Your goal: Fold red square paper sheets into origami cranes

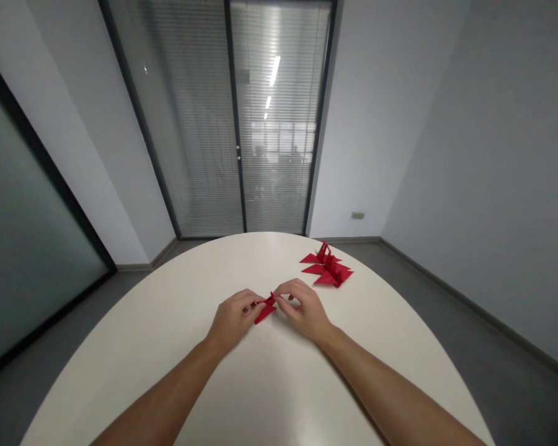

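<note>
Fingers of your left hand and right hand pinched the paper, braced on the table for steadiness; folds lay aside.

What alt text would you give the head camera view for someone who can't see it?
A left hand and a right hand together pinch a small folded red paper at a round white table. A heap of folded red paper shapes lies on the table beyond the right hand, with blind-covered glass doors behind.
</note>
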### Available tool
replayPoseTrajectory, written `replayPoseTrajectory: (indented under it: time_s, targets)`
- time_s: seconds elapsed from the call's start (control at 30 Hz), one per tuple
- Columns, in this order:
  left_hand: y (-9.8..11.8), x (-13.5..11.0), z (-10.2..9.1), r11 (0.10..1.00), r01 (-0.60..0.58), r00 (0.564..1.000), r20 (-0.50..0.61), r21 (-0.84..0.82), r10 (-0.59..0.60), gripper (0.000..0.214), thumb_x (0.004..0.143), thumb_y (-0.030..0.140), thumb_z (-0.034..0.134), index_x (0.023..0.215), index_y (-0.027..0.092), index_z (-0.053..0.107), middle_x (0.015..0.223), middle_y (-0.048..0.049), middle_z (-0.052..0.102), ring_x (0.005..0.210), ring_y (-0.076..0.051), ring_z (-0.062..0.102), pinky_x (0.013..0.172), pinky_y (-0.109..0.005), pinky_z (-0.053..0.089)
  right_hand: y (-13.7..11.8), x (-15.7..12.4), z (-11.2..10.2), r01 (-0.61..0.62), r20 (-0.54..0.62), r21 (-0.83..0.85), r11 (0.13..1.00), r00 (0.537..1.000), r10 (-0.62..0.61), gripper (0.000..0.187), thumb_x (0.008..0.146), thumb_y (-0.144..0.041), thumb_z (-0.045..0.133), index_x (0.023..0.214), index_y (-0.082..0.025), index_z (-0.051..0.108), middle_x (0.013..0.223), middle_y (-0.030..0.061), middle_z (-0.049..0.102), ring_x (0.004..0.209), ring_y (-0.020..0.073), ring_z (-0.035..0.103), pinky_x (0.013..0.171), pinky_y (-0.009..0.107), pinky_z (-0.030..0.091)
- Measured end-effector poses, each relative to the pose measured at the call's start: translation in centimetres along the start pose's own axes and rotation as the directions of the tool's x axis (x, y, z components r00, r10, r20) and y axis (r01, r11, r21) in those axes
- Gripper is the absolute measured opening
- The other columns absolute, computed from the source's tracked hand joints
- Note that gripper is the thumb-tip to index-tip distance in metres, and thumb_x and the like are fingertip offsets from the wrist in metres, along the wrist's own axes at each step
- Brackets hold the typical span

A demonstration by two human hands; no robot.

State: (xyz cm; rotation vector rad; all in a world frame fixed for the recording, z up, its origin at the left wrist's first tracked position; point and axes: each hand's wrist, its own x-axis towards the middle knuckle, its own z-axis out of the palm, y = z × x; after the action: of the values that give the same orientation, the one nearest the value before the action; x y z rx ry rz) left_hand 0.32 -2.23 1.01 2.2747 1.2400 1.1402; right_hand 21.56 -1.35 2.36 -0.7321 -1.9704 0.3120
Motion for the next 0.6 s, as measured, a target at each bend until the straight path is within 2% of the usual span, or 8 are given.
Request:
replayPoseTrajectory:
  time_s: [0.27,0.6]
  targets:
    - [-0.05,-0.09,0.06,1.0,0.003,1.0,0.011,0.01,-0.003,0.016,0.093,0.026,0.058,0.095,0.023,0.073,0.088,-0.0016,0.071,0.081,-0.016,0.064,0.072,-0.026,0.046,-0.08,0.0,0.07,0.035,0.031,0.011,0.999,0.999,-0.035,0.007,0.091,-0.023,0.062,0.095,-0.024,0.068,0.094,0.0057,0.072,0.09,0.0214,0.063,0.083,0.038,0.051]
    - [0.11,-0.07,0.03,1.0,0.016,0.999,0.032,-0.011,-0.016,0.016,0.092,0.026,0.058,0.096,0.024,0.073,0.092,-0.0023,0.071,0.082,-0.016,0.063,0.071,-0.026,0.047,-0.05,-0.02,0.1,-0.02,0.027,-0.007,1.0,0.999,0.021,0.006,0.094,-0.025,0.059,0.093,-0.024,0.065,0.087,0.0052,0.068,0.083,0.0209,0.061,0.077,0.036,0.05]
